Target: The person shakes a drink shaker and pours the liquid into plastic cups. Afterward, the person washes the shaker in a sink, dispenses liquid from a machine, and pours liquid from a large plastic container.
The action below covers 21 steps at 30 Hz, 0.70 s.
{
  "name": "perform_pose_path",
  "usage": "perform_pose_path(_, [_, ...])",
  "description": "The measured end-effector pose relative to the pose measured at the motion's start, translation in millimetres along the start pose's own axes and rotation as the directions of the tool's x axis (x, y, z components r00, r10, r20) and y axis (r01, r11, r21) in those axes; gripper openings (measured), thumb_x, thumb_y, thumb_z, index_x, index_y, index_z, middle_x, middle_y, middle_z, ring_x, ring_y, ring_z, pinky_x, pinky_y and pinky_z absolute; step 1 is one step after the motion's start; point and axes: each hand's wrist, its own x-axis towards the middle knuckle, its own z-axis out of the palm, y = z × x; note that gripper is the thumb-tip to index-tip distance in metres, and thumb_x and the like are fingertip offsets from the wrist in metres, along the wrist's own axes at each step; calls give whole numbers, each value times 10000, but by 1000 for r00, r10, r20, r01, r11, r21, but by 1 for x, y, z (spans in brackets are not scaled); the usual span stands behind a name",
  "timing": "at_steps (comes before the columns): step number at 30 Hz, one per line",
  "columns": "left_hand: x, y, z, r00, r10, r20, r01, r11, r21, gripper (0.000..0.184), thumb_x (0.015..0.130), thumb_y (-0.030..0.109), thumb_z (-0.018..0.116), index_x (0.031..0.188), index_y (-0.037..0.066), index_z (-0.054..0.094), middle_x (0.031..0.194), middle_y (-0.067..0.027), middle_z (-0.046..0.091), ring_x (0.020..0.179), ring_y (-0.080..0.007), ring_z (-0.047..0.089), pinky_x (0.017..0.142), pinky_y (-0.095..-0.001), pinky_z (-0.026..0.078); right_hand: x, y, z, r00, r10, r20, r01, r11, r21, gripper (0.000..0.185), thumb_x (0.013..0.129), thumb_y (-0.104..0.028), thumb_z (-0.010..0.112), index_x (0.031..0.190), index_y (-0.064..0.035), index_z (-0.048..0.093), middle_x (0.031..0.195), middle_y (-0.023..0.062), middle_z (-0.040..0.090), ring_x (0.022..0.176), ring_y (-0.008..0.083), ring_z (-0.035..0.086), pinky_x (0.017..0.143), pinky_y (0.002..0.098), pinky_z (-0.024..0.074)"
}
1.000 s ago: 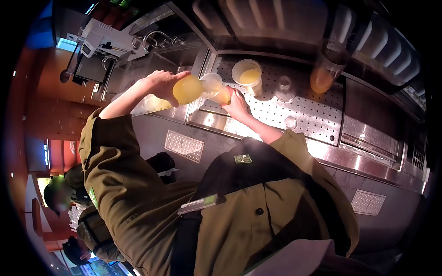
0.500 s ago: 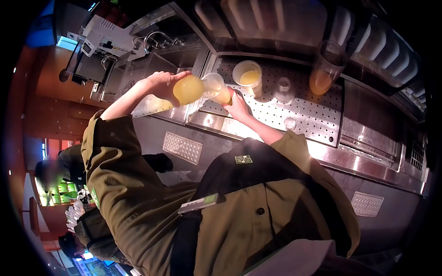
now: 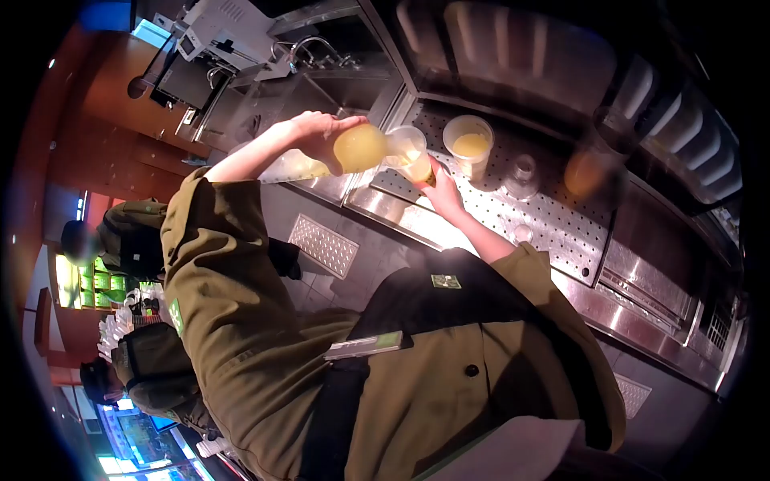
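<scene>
My left hand (image 3: 319,136) is wrapped round a clear container of yellow liquid (image 3: 359,149), tilted on its side. Its end is close against the mouth of a clear plastic cup (image 3: 408,151); whether they touch cannot be made out. Liquid shows low in that cup, which my right hand (image 3: 441,191) grips from below. Just beyond the right hand, another cup with yellow liquid (image 3: 470,146) stands upright on the perforated metal counter (image 3: 553,232). Beside it are a small clear vessel (image 3: 522,178) and, nearer, a small clear item (image 3: 522,233).
A tall clear container with orange liquid (image 3: 584,172) stands at the counter's back right. Behind my left hand is a sink with a faucet (image 3: 309,52). A white machine (image 3: 228,32) is at the upper left. Co-workers (image 3: 132,240) are at the far left.
The camera view has turned and shifted, so the counter and cups appear farther right. Both hands keep their holds, with the container still at the cup. A co-worker at the left has moved.
</scene>
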Motion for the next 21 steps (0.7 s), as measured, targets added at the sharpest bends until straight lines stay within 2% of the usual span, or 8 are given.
perform_pose_path(3, [0, -2, -2, 998, -45, 39, 45, 999, 15, 1041, 544, 387, 797, 1386, 241, 202, 1005, -169, 623, 883, -361, 619, 764, -417, 504, 2, 4, 2, 999, -48, -23, 49, 999, 6, 663, 812, -281, 614, 1384, -173, 297, 1267, 136, 489, 1156, 293, 490, 939, 391, 404])
perform_pose_path(11, [-1, -5, 2, 1000, 10, -18, -10, 1000, 2, 1033, 535, 393, 801, 1374, 230, 221, 978, -148, 628, 865, -355, 621, 750, -418, 506, 6, 10, 2, 999, -41, 6, 41, 998, 40, 629, 812, -271, 624, 1363, -156, 343, 1228, 155, 521, 1128, 313, 508, 928, 398, 413])
perform_pose_path(12, [-1, -3, -1, 1000, 14, 3, -14, 1000, -19, 1040, 529, 380, 800, 1379, 231, 219, 988, -143, 627, 867, -354, 621, 748, -416, 507, 6, 9, 4, 996, -81, -39, 82, 996, 23, 640, 810, -268, 626, 1367, -150, 335, 1228, 159, 521, 1126, 317, 508, 927, 399, 413])
perform_pose_path(18, [-7, 5, -8, 999, 31, -22, -31, 999, 22, 1075, 510, 386, 799, 1394, 249, 204, 989, -146, 615, 862, -344, 622, 745, -407, 505, 4, 9, 3, 998, -56, -12, 56, 998, 32, 655, 807, -253, 629, 1376, -161, 317, 1209, 168, 533, 1110, 326, 521, 914, 407, 419])
perform_pose_path(21, [-12, 15, -16, 1000, -16, 0, 16, 994, 104, 1075, 508, 399, 794, 1396, 268, 202, 984, -136, 605, 854, -332, 622, 740, -401, 504, 3, 4, 1, 997, -66, -30, 67, 998, 19, 643, 805, -236, 631, 1369, -167, 330, 1205, 176, 534, 1116, 324, 518, 918, 405, 415])
